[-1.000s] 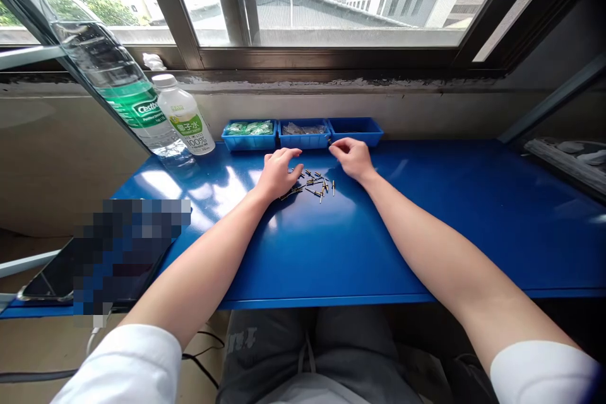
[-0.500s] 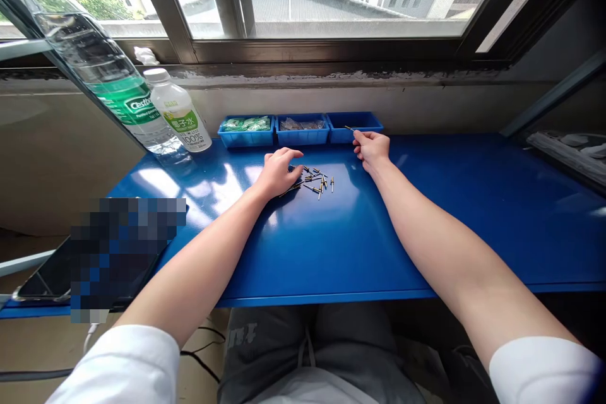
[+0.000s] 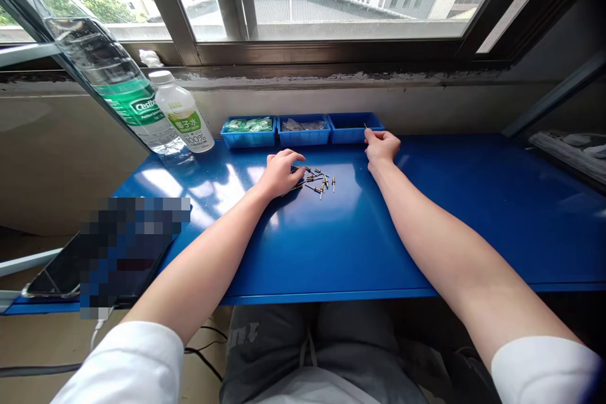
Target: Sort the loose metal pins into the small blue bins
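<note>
My right hand [image 3: 382, 146] is closed in a pinch at the front right of the right-hand blue bin [image 3: 348, 135]. Between its fingertips stands a small thin metal pin [image 3: 365, 127], mostly hidden, its tip over the bin. My left hand [image 3: 280, 172] rests on the desk with thumb and fingers apart, beside a loose pile of several similar dark pins with gold-coloured collars [image 3: 314, 188]. Part of that pile lies behind its thumb. The pins' exact kind is too small to make out.
A middle bin [image 3: 304, 137] holds greyish packets, and a left bin [image 3: 249, 139] holds green-and-white packets. At the left stand a large water bottle [image 3: 127, 101] and a smaller white bottle [image 3: 184, 117]. A phone [image 3: 54, 274] lies by the blue desk's [image 3: 331, 259] left edge.
My right hand has shifted slightly right along the bin, and the pin in it has turned from sideways to more upright. My left hand has stayed by the pile.
</note>
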`<state>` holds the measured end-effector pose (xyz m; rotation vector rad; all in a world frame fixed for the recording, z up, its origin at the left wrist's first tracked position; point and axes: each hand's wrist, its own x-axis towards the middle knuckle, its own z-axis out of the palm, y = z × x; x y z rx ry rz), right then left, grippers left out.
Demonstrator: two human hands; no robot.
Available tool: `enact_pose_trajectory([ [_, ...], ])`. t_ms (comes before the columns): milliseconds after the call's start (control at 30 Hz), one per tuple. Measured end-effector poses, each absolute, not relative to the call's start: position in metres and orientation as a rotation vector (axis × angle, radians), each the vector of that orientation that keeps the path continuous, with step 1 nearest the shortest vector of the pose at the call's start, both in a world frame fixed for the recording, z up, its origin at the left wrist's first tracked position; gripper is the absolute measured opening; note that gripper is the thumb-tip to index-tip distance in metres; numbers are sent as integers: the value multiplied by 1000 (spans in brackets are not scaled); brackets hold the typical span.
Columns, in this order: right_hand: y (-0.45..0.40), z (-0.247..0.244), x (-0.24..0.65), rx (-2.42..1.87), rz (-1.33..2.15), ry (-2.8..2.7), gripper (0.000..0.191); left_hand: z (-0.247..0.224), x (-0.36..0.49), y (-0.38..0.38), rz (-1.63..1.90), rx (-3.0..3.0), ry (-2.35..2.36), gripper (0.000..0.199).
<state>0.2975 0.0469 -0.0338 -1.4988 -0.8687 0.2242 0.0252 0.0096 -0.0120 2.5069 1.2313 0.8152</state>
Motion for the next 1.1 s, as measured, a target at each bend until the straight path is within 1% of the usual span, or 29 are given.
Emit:
enact_pose_trajectory([
  [100, 43, -28, 290, -1426, 359, -760, 20, -11, 25, 9, 787, 2507, 1241, 26],
  [200, 40, -24, 285, -1328, 484, -847, 17, -10, 25, 8, 755, 2506, 1232, 26],
  [333, 36, -24, 280, -1328, 495, -1021, 20, -9, 25, 9, 688, 2520, 1215, 28],
  [500, 18, -20, 256, -1381, 323, -1541, 21, -9, 26, 10, 625, 2550, 1224, 28],
  [633, 1, -12, 232, -1278, 400, -2076, 28, -11, 25, 11, 645, 2576, 1212, 28],
  [700, -4, -11, 226, -1243, 402, -2234, 31, -12, 25, 12, 654, 2580, 1209, 27],
  [833, -6, -12, 225, -1252, 368, -2291, 33, -13, 25, 13, 655, 2576, 1216, 28],
  [1100, -3, -18, 226, -1205, 438, -2239, 22, -13, 25, 12, 660, 2582, 1217, 27],
])
